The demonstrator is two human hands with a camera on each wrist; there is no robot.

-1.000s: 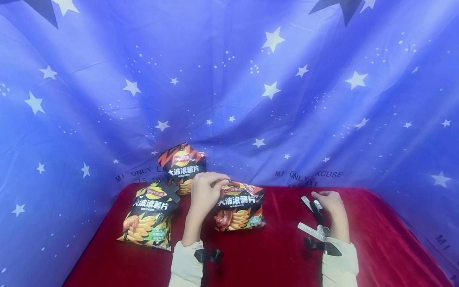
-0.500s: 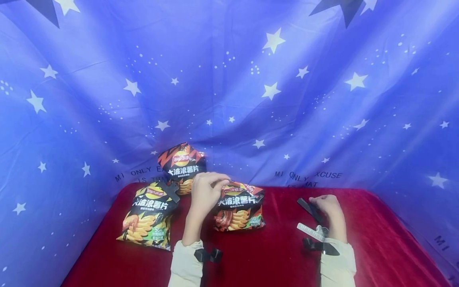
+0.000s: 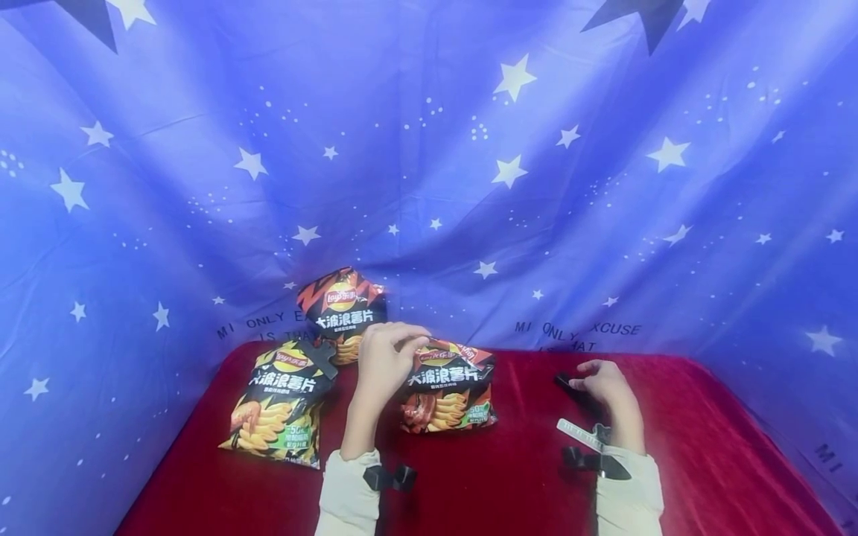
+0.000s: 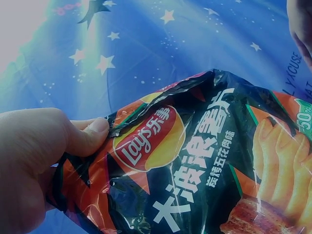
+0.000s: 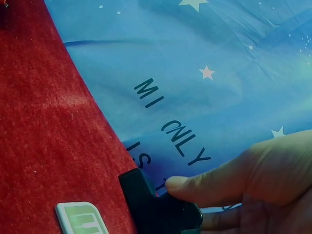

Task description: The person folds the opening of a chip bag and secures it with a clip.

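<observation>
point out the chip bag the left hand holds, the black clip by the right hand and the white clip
chip bag [image 4: 161,146], left wrist view, on the red and yellow logo
black clip [image 5: 156,207], right wrist view, on its body under the fingertip
white clip [image 3: 578,435], head view, mid-length

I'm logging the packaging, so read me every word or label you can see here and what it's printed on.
"Lay's 乐事" and "大波浪薯片": chip bag that the left hand pinches.
"50%": same bag, green patch; smaller print unreadable.
"MI ONLY", "XCUSE": blue star backdrop, partly hidden.
Black clip held by the right hand: no text.

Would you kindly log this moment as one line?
left hand pinches top of black-orange foil chip bag | right hand grips black plastic clip | red velvet tabletop
</observation>
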